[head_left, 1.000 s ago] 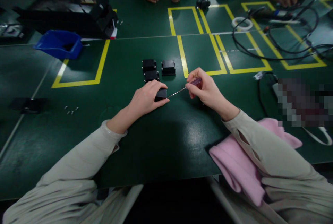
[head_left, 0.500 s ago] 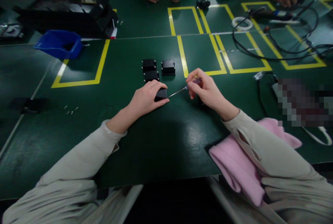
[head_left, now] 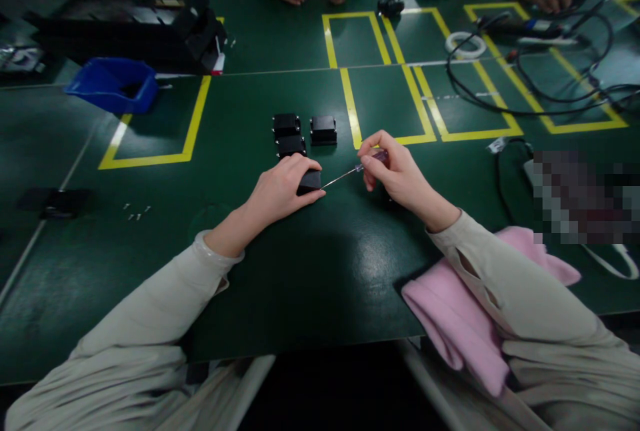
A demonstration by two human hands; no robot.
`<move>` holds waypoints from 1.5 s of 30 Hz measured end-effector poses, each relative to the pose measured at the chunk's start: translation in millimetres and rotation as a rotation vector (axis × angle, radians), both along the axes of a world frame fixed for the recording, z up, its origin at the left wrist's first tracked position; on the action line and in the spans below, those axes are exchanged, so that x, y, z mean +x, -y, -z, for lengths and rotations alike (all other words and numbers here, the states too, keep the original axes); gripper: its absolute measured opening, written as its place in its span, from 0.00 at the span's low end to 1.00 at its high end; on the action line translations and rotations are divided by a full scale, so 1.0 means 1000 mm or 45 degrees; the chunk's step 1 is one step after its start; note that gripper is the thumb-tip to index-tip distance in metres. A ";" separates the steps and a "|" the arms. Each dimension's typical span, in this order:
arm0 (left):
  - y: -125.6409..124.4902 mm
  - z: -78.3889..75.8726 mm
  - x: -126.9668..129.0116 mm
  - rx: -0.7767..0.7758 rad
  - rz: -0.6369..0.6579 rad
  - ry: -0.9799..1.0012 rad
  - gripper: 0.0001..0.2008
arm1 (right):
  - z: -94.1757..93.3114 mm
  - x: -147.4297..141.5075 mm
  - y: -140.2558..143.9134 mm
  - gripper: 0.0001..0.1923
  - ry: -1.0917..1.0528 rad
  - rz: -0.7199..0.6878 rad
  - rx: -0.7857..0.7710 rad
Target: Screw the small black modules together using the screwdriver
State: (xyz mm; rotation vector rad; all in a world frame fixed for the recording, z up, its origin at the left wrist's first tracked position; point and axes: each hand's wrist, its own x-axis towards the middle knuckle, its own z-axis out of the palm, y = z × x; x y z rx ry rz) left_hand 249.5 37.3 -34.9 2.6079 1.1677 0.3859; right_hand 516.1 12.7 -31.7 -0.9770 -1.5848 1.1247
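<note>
Box (head_left: 309, 181) on the green table (head_left: 320, 284), in front of the body, between thumb and fingers of the left hand (head_left: 283, 184): thumb along the near side, forefinger curled over the far side, a clamping grip. In the right hand (head_left: 385, 164), a screwdriver (head_left: 358, 168), handle pinched between thumb and forefinger, other fingers curled loosely below. Shaft slanting down to the left, tip at the box's right end, close by the left thumb. Too small to tell whether a screw head lies under the tip.

Against a second ago, only a slight shift: right fingers moved a little around the handle, more of its clear collar now showing. Consistent with a small twist of the driver; box and tip in the same place, so apparently work on the same spot. Hardly any difference from half a second ago.

Just beyond the left hand, two more black boxes (head_left: 287, 125), one behind the other, with a third black box (head_left: 323, 130) to their right. Well off to the left, loose screws (head_left: 147, 209). Under the right forearm, a pink cloth (head_left: 450, 311).
</note>
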 end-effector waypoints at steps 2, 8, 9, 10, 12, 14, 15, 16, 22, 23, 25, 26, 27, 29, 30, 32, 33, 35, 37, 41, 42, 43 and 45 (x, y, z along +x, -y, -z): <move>0.000 0.000 0.000 0.001 0.003 -0.003 0.21 | 0.000 0.000 0.000 0.11 0.007 -0.001 0.002; -0.001 0.001 0.000 -0.008 0.000 0.002 0.21 | 0.001 0.000 -0.001 0.19 0.017 -0.009 -0.030; -0.001 0.001 0.001 -0.011 0.002 0.004 0.21 | 0.001 0.000 -0.001 0.19 0.023 -0.009 -0.033; -0.001 0.000 0.001 -0.012 0.003 0.006 0.21 | 0.001 0.000 -0.001 0.18 0.027 -0.009 -0.031; 0.000 0.000 0.001 -0.010 0.001 0.002 0.21 | 0.000 0.000 -0.001 0.15 0.020 -0.012 -0.014; 0.000 0.000 0.001 -0.002 0.000 -0.011 0.21 | 0.000 0.000 0.000 0.11 0.004 -0.020 0.010; 0.000 0.000 0.000 0.003 0.000 -0.016 0.21 | 0.000 0.001 0.000 0.09 0.004 -0.021 0.018; 0.000 0.000 0.000 0.008 0.000 -0.019 0.21 | 0.000 0.001 0.000 0.09 0.009 -0.018 0.023; 0.000 0.001 0.000 0.022 0.007 -0.005 0.21 | 0.002 0.000 -0.001 0.19 -0.020 -0.014 -0.010; 0.000 0.001 0.000 0.021 0.007 -0.002 0.21 | 0.002 0.000 -0.002 0.21 -0.035 -0.017 -0.014; 0.000 0.001 0.000 0.015 0.004 0.001 0.21 | 0.003 0.000 -0.002 0.22 -0.046 -0.022 -0.016; 0.000 0.001 0.000 0.009 0.004 0.000 0.21 | 0.003 0.000 -0.002 0.22 -0.041 -0.026 -0.018; 0.000 0.001 0.000 0.004 0.003 -0.001 0.21 | 0.002 0.000 -0.002 0.20 -0.032 -0.028 -0.018; 0.000 0.001 -0.001 -0.001 0.001 -0.002 0.21 | 0.002 0.001 -0.001 0.16 -0.023 -0.031 -0.009; 0.000 0.001 -0.001 -0.002 0.001 -0.001 0.22 | 0.002 0.001 -0.001 0.14 -0.021 -0.032 0.001; 0.000 0.001 -0.001 -0.003 0.000 0.003 0.21 | 0.001 0.001 -0.001 0.12 -0.018 -0.031 0.024; 0.000 0.001 -0.001 -0.004 0.000 0.004 0.21 | 0.001 0.001 -0.001 0.11 -0.018 -0.029 0.030; 0.000 0.001 0.000 -0.005 0.002 0.004 0.21 | 0.001 0.000 -0.001 0.12 -0.014 -0.025 0.021; 0.000 0.000 0.000 -0.002 0.000 0.004 0.21 | 0.001 0.000 -0.001 0.16 -0.005 -0.016 0.004; 0.000 0.001 0.000 0.000 0.006 -0.001 0.21 | 0.002 0.001 -0.001 0.16 0.041 -0.018 0.005; -0.001 0.001 0.000 0.004 0.007 -0.001 0.21 | 0.002 0.001 -0.001 0.14 0.042 -0.024 0.015; -0.001 0.001 0.000 0.009 0.008 -0.002 0.21 | 0.002 0.001 -0.001 0.12 0.038 -0.030 0.028; -0.001 0.001 0.000 0.021 0.007 -0.003 0.21 | 0.002 0.001 -0.002 0.11 0.029 -0.029 0.054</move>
